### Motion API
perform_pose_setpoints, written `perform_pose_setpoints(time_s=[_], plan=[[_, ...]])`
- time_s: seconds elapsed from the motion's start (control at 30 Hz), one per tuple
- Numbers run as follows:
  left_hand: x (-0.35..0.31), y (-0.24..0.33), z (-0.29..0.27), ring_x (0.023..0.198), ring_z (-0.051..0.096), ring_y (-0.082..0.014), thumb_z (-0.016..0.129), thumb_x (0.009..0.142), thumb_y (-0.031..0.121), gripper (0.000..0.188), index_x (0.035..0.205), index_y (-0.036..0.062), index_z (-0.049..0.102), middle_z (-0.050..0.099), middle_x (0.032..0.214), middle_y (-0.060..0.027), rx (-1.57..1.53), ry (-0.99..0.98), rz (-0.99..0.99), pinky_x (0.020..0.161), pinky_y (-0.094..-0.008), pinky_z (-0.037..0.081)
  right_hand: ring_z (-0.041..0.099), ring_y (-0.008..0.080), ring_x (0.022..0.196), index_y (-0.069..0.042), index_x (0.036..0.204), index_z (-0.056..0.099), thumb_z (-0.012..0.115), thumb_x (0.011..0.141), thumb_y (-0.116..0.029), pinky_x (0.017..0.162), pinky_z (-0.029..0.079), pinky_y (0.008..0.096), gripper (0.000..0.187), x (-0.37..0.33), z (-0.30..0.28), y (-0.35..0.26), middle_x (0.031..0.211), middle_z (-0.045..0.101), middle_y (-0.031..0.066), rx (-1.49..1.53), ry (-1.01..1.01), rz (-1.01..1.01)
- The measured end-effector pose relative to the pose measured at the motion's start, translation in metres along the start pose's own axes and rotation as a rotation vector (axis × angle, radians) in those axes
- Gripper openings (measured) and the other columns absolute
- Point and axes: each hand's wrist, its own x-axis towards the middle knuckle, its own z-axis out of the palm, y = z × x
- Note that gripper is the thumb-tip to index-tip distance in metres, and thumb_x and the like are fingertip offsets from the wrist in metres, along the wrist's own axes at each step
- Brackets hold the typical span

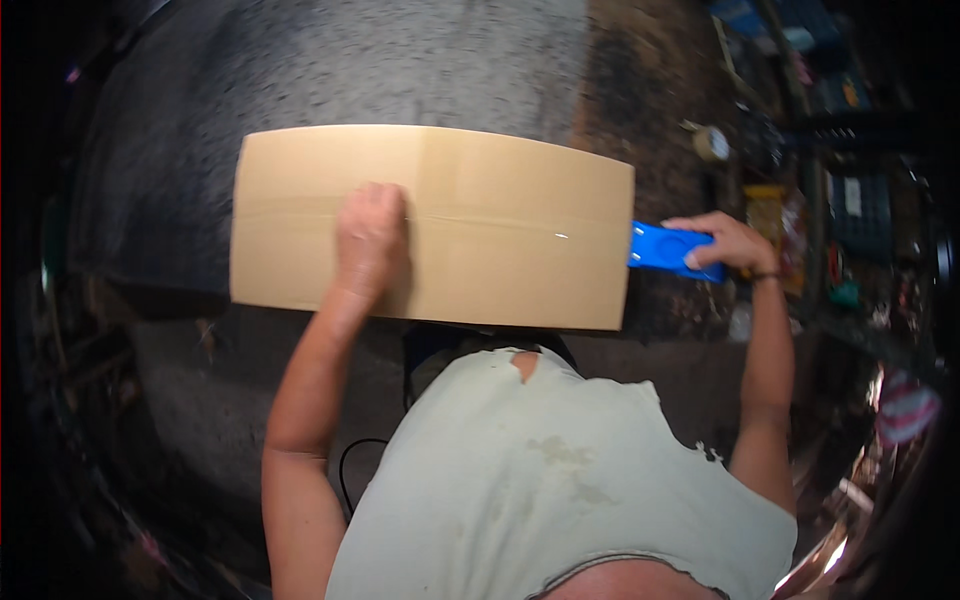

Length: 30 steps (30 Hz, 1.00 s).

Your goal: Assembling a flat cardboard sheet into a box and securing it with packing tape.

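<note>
A long brown cardboard box [500, 262] lies flat in front of me, its plain, seamed top face up. My left hand [373, 232] rests on that face, left of the middle, with its fingers curled into a fist; nothing sticks out of it. Off the box's right edge, my right hand [735, 243] grips a flat blue plastic tool [665, 246] with a round recess in it. The thumb lies on the tool's near side and the fingers on its far side. The tool's left end meets the box edge; whether it goes underneath I cannot tell.
The box sits on a dark, worn work table [430, 65]; its near long edge is close to my body. A tape roll [711, 143] stands at the right. Beyond it are a yellow item [764, 215], a dark crate [860, 215] and more clutter.
</note>
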Motion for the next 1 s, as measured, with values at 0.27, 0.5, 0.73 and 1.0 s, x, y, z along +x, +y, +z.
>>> perform_pose_setpoints(time_s=[0.27, 0.5, 0.73, 1.0], plan=[[0.011, 0.173, 0.078, 0.083, 0.053, -0.0295, 0.058, 0.069, 0.003, 0.016, 0.084, 0.0068, 0.056, 0.054, 0.085, -0.0126, -0.155, -0.010, 0.328, 0.072, -0.0410, 0.043, 0.060, 0.0179, 0.100, -0.010, 0.131, 0.058, 0.075, 0.065, -0.032, 0.093, 0.045, 0.0310, 0.071, 0.003, 0.002, 0.015, 0.113, 0.066, 0.0100, -0.046, 0.002, -0.081], [0.009, 0.128, 0.064, 0.075, 0.053, -0.0341, 0.055, 0.082, 0.002, 0.006, 0.081, 0.0078, 0.057, 0.053, 0.075, -0.0140, -0.084, 0.168, -0.042, 0.064, -0.0447, 0.041, 0.062, 0.0231, 0.104, -0.015, 0.133, 0.057, 0.076, 0.066, -0.038, 0.094, 0.044, 0.0346, 0.073, 0.021, 0.003, 0.065, 0.117, 0.065, 0.0128, -0.006, 0.007, -0.299], [0.013, 0.175, 0.064, 0.080, 0.056, -0.0318, 0.066, 0.080, 0.014, 0.010, 0.086, 0.0085, 0.060, 0.058, 0.082, -0.0100, 0.167, 0.246, -0.123, 0.070, -0.0446, 0.045, 0.061, 0.0213, 0.105, -0.014, 0.134, 0.055, 0.077, 0.069, -0.036, 0.096, 0.043, 0.0347, 0.071, 0.040, 0.011, 0.100, 0.116, 0.065, 0.0106, 0.181, -0.039, -0.488], [-0.041, 0.284, 0.088, 0.144, 0.016, -0.0382, 0.055, 0.084, 0.038, 0.074, 0.147, 0.0082, 0.029, 0.023, 0.155, -0.0164, 0.312, -0.204, -0.193, 0.113, -0.0579, 0.009, 0.059, 0.0206, 0.110, -0.014, 0.134, 0.054, 0.078, 0.070, -0.039, 0.098, 0.043, 0.0347, 0.073, 0.072, 0.029, 0.126, 0.120, 0.064, 0.0096, 0.305, -0.083, -0.666]])
